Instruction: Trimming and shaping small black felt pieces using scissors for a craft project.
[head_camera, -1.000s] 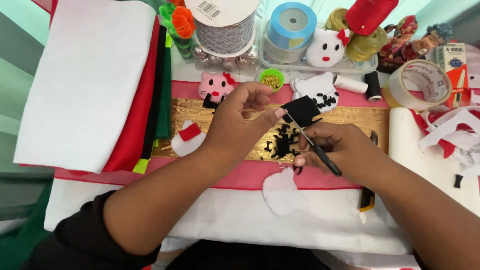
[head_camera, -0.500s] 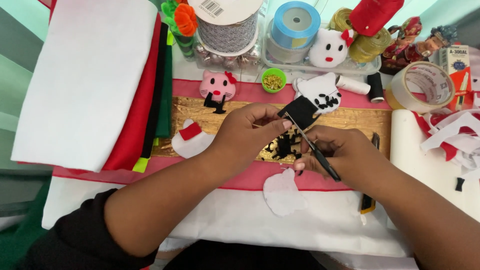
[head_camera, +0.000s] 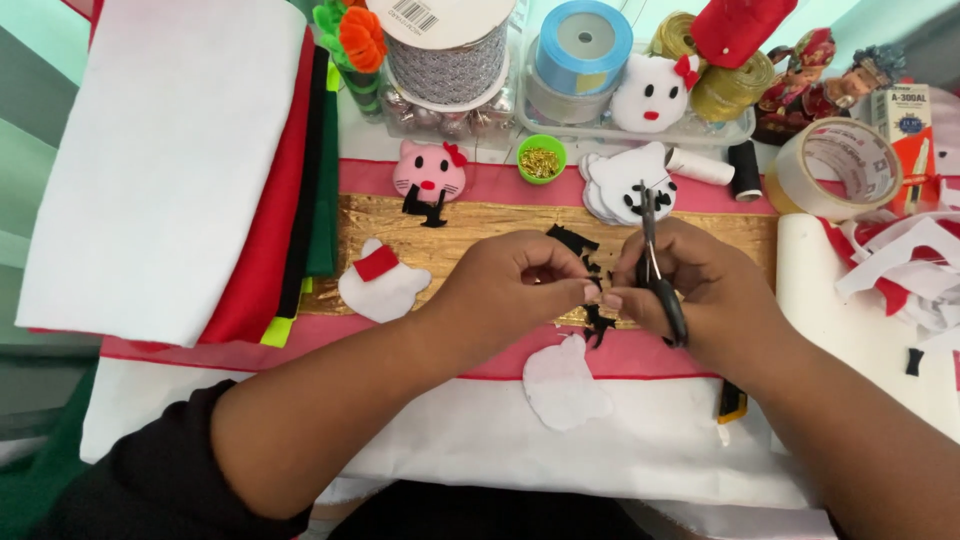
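Note:
My left hand (head_camera: 505, 290) pinches a tiny black felt piece (head_camera: 592, 291) between thumb and fingertips, over a gold board (head_camera: 470, 235). My right hand (head_camera: 715, 300) grips small black-handled scissors (head_camera: 655, 265), blades pointing up and away from me. The fingertips of both hands meet at the felt piece. Black felt scraps (head_camera: 573, 240) lie on the board just beyond my fingers, and more sit below them. A plain white cat-shaped felt cutout (head_camera: 563, 385) lies under my hands.
A white cat shape with a red bow (head_camera: 380, 285), a pink cat face (head_camera: 430, 170) and stacked white cat faces (head_camera: 625, 180) lie around the board. Folded felt sheets (head_camera: 150, 160) fill the left. Behind are a green cup of pins (head_camera: 541, 158), ribbon spools (head_camera: 578, 45) and a tape roll (head_camera: 835, 170).
The larger black felt square held at the scissors is gone from my left hand. The scissors have swung upright, and both hands' fingertips have closed together on a tiny black piece.

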